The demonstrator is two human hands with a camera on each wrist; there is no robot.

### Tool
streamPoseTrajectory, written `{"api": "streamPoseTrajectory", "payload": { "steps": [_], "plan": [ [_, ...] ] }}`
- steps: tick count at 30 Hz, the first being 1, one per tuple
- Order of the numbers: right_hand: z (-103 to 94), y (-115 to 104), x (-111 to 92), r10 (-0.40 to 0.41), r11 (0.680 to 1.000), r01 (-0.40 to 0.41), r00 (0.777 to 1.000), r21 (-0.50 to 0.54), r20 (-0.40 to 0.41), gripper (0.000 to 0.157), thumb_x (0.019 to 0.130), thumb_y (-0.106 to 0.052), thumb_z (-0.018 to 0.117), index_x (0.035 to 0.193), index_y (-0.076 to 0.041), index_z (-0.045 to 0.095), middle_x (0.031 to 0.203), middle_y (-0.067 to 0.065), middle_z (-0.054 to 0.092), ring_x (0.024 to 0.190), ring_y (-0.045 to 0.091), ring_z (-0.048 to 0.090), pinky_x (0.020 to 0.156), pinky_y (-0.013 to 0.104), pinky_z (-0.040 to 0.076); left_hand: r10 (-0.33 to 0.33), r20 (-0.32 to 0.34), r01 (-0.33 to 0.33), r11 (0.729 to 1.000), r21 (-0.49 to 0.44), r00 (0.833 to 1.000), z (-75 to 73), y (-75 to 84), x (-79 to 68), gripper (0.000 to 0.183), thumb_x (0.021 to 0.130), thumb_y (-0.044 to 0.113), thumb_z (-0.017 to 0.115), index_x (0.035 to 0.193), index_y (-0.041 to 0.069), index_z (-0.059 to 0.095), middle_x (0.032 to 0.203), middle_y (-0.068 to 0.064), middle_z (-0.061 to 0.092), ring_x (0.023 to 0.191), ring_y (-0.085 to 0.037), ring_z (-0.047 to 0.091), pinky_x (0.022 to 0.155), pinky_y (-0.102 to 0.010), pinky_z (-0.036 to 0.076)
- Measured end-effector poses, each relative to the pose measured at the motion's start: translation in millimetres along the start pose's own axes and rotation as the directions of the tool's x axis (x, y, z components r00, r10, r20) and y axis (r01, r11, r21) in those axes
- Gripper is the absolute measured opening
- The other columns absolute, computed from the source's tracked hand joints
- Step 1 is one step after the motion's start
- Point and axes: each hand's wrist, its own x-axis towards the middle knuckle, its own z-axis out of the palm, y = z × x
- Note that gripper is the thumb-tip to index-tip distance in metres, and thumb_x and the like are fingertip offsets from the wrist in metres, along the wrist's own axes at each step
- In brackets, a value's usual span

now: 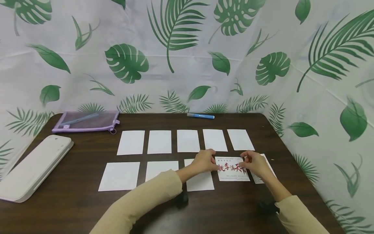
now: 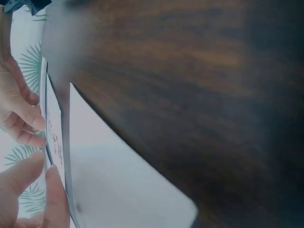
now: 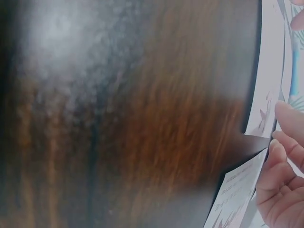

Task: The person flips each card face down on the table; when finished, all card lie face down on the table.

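A white printed card (image 1: 232, 174) with large red Chinese characters faces up in the near row. My left hand (image 1: 204, 161) pinches its left edge near the upper corner, with the thumb and index finger close together in the left wrist view. At the opposite edge my right hand (image 1: 257, 164) holds the card between thumb and fingers, the thumb over the red lettering. Another printed card (image 1: 257, 178) lies partly hidden under my right hand and wrist. Below my left forearm is a blank white card (image 1: 201, 182), partly covered by it.
Several blank cards (image 1: 159, 142) form a far row; more blank cards (image 1: 119, 175) lie at near left. Behind them are a blue marker (image 1: 200, 116) and a purple mesh pouch (image 1: 87, 122). A long white case (image 1: 35, 169) sits at the table's left edge.
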Motion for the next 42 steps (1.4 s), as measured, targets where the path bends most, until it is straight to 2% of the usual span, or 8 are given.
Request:
{"api": "streamPoseTrajectory", "payload": {
  "steps": [16,27,31,34,37,38,40,42],
  "plan": [
    [-4.9,3.8,4.3,-0.029,0.999,0.030,0.999,-0.034,0.042,0.031,0.075,-0.007,0.076,0.098,0.002,0.057,0.073,0.005,0.050,0.062,0.016,0.044,0.054,0.028,0.035,0.022,-0.023,-0.018,0.987,0.159,0.999,6.8,4.5,8.2,0.041,0.072,0.015,0.081,0.106,0.002,0.063,0.063,0.006,0.057,0.056,-0.007,0.048,0.052,-0.017,0.036],
    [-9.0,0.4,5.5,-0.043,0.999,0.043,0.999,0.001,0.016,0.030,0.078,-0.005,0.074,0.092,-0.001,0.048,0.076,0.007,0.051,0.067,0.018,0.047,0.057,0.027,0.038,0.035,-0.080,-0.027,0.995,0.095,0.996,4.2,5.1,8.1,0.026,0.074,0.009,0.078,0.094,0.007,0.061,0.069,0.005,0.054,0.061,-0.007,0.047,0.051,-0.018,0.035],
    [-15.0,-3.7,6.4,-0.037,0.991,0.037,0.999,0.128,-0.002,0.028,0.080,-0.003,0.071,0.094,0.001,0.047,0.077,0.008,0.049,0.068,0.017,0.047,0.055,0.023,0.042,0.010,-0.123,-0.018,0.998,-0.059,0.992,-1.4,4.5,7.8,0.019,0.075,0.008,0.077,0.089,0.006,0.064,0.078,0.001,0.058,0.070,-0.007,0.050,0.060,-0.018,0.040],
    [-17.4,-8.8,5.9,0.007,0.955,-0.012,1.000,0.295,0.017,0.030,0.083,-0.003,0.069,0.100,0.005,0.046,0.080,0.009,0.050,0.069,0.013,0.050,0.057,0.022,0.049,-0.051,-0.102,0.015,0.945,-0.327,0.993,-7.7,4.7,4.9,0.015,0.080,0.003,0.071,0.093,0.001,0.063,0.082,-0.005,0.060,0.073,-0.009,0.056,0.067,-0.018,0.049],
    [-14.8,-17.7,3.4,0.026,0.922,-0.021,1.000,0.387,-0.008,0.034,0.085,-0.004,0.067,0.107,0.008,0.045,0.084,0.010,0.053,0.069,0.007,0.051,0.061,0.020,0.051,-0.144,-0.061,0.088,0.833,-0.547,0.988,-15.4,2.9,1.1,0.013,0.084,-0.001,0.065,0.097,-0.002,0.061,0.082,-0.008,0.061,0.069,-0.012,0.059,0.063,-0.023,0.055],
    [-13.1,-21.8,2.1,0.018,0.928,0.004,0.998,0.373,-0.056,0.034,0.084,-0.005,0.068,0.108,0.007,0.047,0.085,0.010,0.055,0.070,0.004,0.051,0.062,0.017,0.050,-0.169,-0.054,0.105,0.801,-0.589,0.984,-18.7,2.3,-0.9,0.014,0.085,-0.002,0.064,0.098,-0.003,0.060,0.082,-0.008,0.061,0.068,-0.012,0.060,0.063,-0.023,0.055],
    [-8.3,-31.5,-0.6,-0.033,0.943,0.094,0.981,0.319,-0.194,0.033,0.082,-0.004,0.071,0.106,0.006,0.051,0.083,0.011,0.057,0.069,0.003,0.050,0.062,0.012,0.046,-0.206,-0.060,0.123,0.768,-0.629,0.977,-24.2,-0.3,-2.9,0.014,0.086,-0.001,0.063,0.099,-0.003,0.059,0.082,-0.009,0.060,0.066,-0.012,0.059,0.061,-0.023,0.055],
    [-1.8,-42.9,-3.3,-0.136,0.956,0.213,0.932,0.203,-0.335,0.029,0.077,-0.001,0.074,0.100,0.004,0.057,0.080,0.010,0.058,0.068,0.004,0.049,0.060,0.009,0.042,-0.230,-0.082,0.123,0.748,-0.652,0.970,-29.1,-1.9,-4.7,0.015,0.087,-0.001,0.062,0.101,-0.003,0.057,0.084,-0.009,0.059,0.065,-0.012,0.058,0.061,-0.022,0.055]
  ]
}}
